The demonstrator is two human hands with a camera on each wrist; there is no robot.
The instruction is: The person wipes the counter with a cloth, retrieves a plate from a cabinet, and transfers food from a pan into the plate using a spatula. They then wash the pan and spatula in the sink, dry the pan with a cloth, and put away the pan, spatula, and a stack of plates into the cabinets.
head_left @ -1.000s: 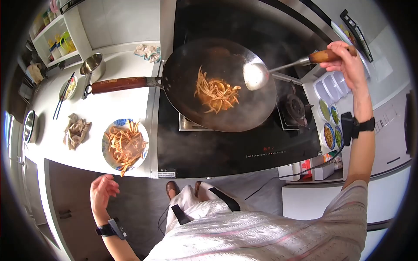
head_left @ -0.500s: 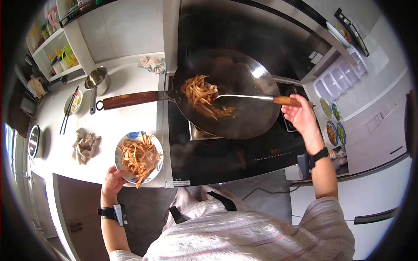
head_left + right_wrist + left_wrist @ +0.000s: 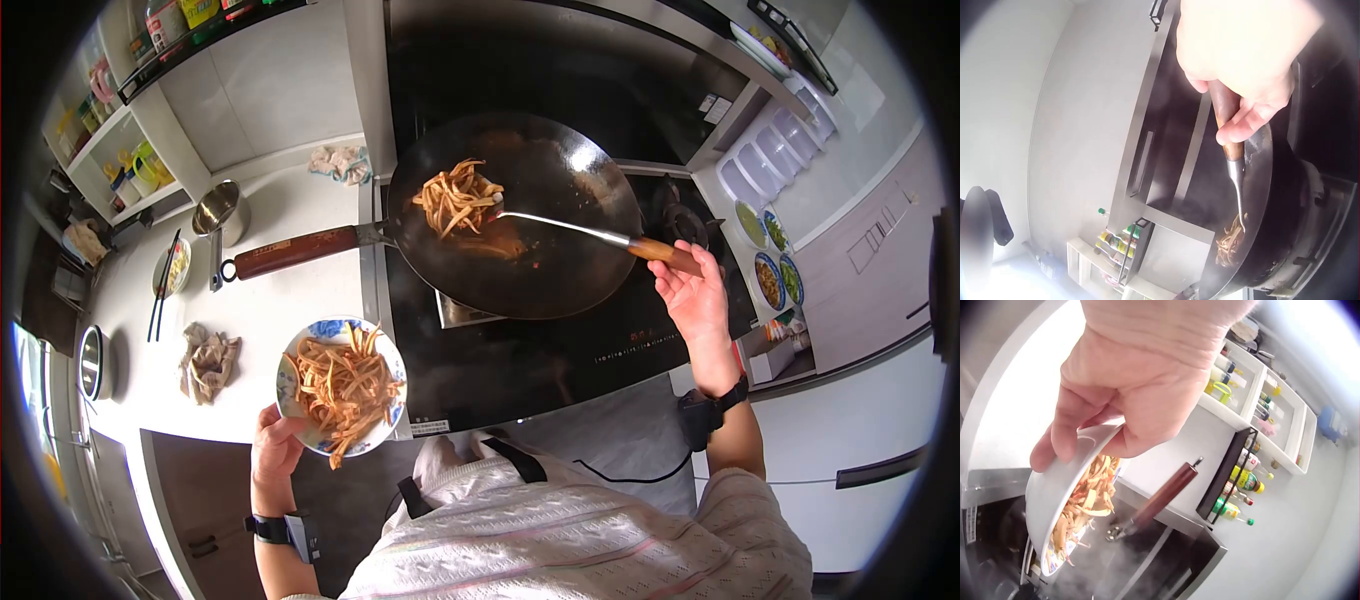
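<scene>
In the head view, my left hand [image 3: 275, 447] holds a white bowl with a blue floral rim [image 3: 335, 327] at its left side, over the counter's front edge. Reddish-brown strips of food [image 3: 345, 390] heap inside it, some hanging over the rim. The left wrist view has the bowl tilted, thumb at the rim and fingers beneath. My right hand [image 3: 693, 300] grips the wooden handle of a metal spatula [image 3: 570, 228]. Its blade reaches into the left part of a dark wok [image 3: 580, 265], mostly hidden by a mound of brown strips [image 3: 455, 200].
The wok's wooden handle [image 3: 300, 252] points left over the counter. A crumpled cloth [image 3: 210, 363], a steel saucepan [image 3: 220, 210] and a small bowl with chopsticks [image 3: 172, 270] stand there. Small ingredient bowls [image 3: 768, 280] are at the right, near a second burner [image 3: 685, 215]. Steam rises.
My left hand, empty one second ago, has taken hold of the bowl and moved it right. The right hand has brought the spatula down leftward; the wok's strips have shifted to its upper left.
</scene>
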